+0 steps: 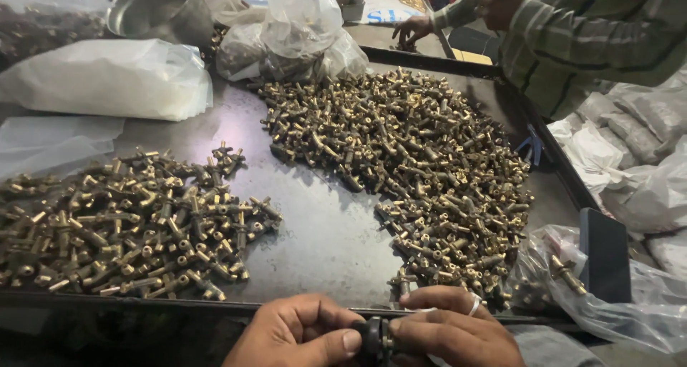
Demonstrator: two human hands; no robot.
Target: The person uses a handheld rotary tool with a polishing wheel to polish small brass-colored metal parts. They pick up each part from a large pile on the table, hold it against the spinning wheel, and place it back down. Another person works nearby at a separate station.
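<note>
Fingers of both hands pinch one small dark round part (377, 338) at the near edge of the metal tray (325, 231): left hand (300, 335) curled on its left side, right hand (454, 331), ring on one finger, closed on its right. Left pile of brass fittings (129, 224) lies well apart from the larger right pile (408, 166). Clear bag (608, 295) sits beside the right hand. Another person's hand (413, 29) rests at the far edge.
</note>
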